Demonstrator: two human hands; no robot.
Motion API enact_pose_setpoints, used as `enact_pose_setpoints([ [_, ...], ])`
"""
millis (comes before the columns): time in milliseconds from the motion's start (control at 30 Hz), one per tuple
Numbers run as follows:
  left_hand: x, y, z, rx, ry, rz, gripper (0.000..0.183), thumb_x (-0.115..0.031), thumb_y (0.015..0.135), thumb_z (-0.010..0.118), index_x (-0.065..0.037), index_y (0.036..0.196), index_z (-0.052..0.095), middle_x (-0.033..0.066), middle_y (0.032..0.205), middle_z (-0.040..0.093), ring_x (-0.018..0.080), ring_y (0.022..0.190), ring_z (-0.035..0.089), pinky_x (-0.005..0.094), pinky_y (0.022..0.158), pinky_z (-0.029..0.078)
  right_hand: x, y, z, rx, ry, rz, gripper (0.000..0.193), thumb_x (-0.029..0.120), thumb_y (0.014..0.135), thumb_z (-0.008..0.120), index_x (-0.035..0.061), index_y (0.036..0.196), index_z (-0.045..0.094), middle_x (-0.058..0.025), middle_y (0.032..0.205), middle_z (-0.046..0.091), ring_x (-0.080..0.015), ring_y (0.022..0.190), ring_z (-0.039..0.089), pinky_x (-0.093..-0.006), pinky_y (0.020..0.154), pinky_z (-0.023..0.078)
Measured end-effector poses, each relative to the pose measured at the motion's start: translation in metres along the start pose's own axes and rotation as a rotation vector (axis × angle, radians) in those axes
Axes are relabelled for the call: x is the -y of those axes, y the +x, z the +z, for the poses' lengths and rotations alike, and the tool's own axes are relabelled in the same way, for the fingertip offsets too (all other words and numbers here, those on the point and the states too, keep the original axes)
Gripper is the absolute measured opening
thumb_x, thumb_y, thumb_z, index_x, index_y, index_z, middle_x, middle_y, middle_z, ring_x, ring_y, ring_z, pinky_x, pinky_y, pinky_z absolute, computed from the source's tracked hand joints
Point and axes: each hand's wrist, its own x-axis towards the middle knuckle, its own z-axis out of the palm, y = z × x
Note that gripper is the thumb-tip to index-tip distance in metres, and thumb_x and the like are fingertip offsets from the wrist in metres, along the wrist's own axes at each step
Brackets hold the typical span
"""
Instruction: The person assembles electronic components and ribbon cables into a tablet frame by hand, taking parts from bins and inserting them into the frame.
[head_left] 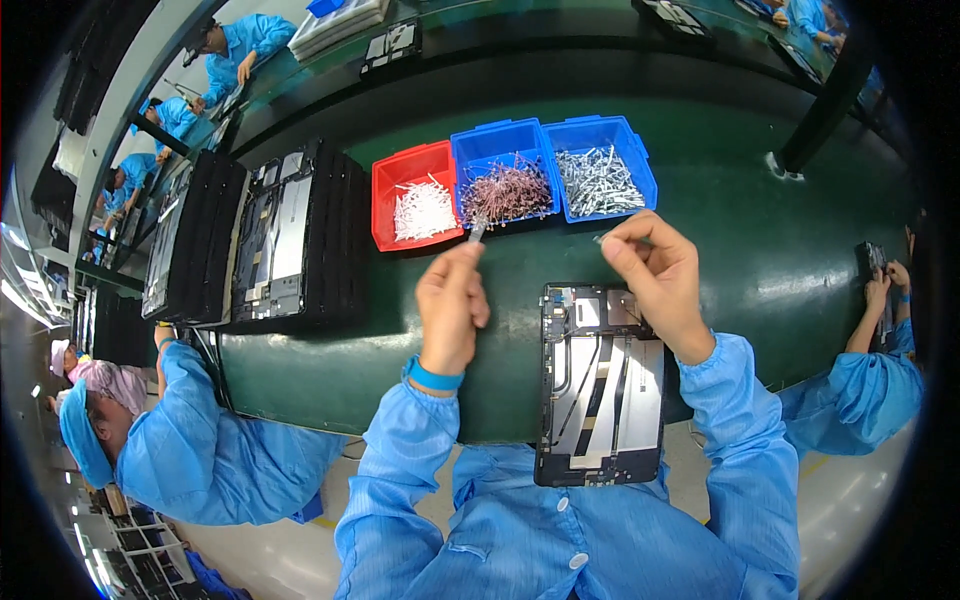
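Your left hand (452, 308) grips a slim grey tool (477, 232) between thumb and fingers, its tip at the near edge of the middle blue bin (490, 142) of reddish-brown pieces (508, 190). Your right hand (660, 285) pinches a small piece (598, 239), too tiny to identify, above the far end of the opened tablet-like device (600, 400), which lies in front of you at the near edge of the green table (500, 385). A red bin (379, 210) of white pieces (423, 212) stands left of the middle one, touching it.
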Motion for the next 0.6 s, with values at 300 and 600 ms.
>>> enact_pose_setpoints([
  [300,-0.015,0.021,-0.020,-0.180,-0.075,-0.005,0.030,-0.030,0.097,0.063,-0.003,0.109,0.064,-0.0067,0.063,0.041,0.0036,0.052,0.035,0.0212,0.044,0.027,0.010,-0.002,-0.003,-0.030,0.117,0.263,0.008,0.006,0.092,0.065,-0.0011,0.092,0.062,0.0003,0.075,0.062,-0.0005,0.062,0.049,-0.0167,0.052,0.036],
  [600,0.002,-0.077,-0.036,0.422,0.819,0.139,0.047,-0.022,0.089,0.072,0.005,0.124,0.057,0.0109,0.110,0.063,0.0088,0.063,0.055,0.0257,0.059,0.047,0.016,-0.045,-0.027,-0.039,0.024,0.325,0.008,0.005,0.091,0.065,-0.0003,0.090,0.059,-0.0004,0.073,0.061,-0.0008,0.060,0.051,-0.0168,0.052,0.039],
])
